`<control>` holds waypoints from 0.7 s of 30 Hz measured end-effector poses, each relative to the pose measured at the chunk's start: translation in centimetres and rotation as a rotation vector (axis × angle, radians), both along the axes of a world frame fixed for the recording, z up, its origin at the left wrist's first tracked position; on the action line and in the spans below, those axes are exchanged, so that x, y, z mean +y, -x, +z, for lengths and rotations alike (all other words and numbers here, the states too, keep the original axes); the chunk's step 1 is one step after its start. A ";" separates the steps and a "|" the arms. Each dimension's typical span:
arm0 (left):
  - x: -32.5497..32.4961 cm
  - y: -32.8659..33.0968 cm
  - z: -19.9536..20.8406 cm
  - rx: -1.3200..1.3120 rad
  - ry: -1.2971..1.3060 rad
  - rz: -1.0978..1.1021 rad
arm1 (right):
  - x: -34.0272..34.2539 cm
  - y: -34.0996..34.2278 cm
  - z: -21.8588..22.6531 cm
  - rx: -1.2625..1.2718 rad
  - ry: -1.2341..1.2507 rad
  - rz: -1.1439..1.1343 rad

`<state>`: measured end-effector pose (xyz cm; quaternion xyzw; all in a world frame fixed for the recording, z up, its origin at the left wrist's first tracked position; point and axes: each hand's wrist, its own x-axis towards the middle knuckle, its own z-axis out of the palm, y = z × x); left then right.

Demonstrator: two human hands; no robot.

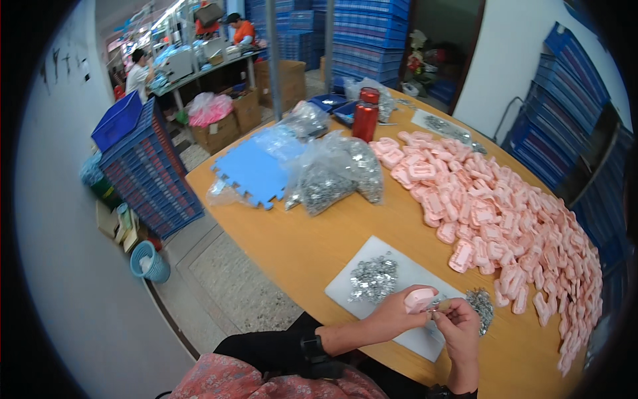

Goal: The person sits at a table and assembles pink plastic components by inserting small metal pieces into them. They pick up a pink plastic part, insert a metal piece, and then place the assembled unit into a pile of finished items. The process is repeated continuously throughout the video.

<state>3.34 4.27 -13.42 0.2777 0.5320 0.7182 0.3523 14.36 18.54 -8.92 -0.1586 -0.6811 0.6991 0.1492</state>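
My left hand point(393, 315) is closed around a pale pink plastic piece point(419, 300) with rounded ends. My right hand point(460, 330) meets it at the piece's near right end, thumb and fingers pinched together. A tiny shiny part seems to sit between those fingertips, too small to make out. Both hands are over a white board point(342, 284) lying on the wooden table. On that board, left of the hands, lies a heap of small silvery metal parts point(373, 278). Another metal heap point(480, 310) rests just beyond my right hand.
A large spread of similar pink pieces point(482, 211) covers the table's right side. Farther back are clear bags of metal parts point(325, 178), a blue foam mat point(249, 169) and a red bottle point(365, 118). Blue crates point(147, 169) stand at left; two people work in the background.
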 end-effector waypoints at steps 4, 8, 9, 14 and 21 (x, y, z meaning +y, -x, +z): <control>-0.4 -0.1 1.6 0.087 0.130 -0.006 | 1.4 0.3 -1.7 0.032 -0.024 0.011; 0.1 0.7 0.9 -0.062 0.081 -0.053 | 1.6 -0.2 -0.4 -0.063 -0.169 -0.014; 0.4 0.7 1.2 -0.008 0.082 -0.046 | 1.8 -0.4 -0.4 -0.052 -0.224 -0.034; 1.0 -0.3 1.5 0.171 0.207 -0.011 | 2.4 -1.5 -1.3 -0.128 -0.344 -0.058; 1.3 -0.6 1.5 -0.011 0.120 -0.066 | 2.0 -1.7 -0.6 -0.074 -0.081 -0.017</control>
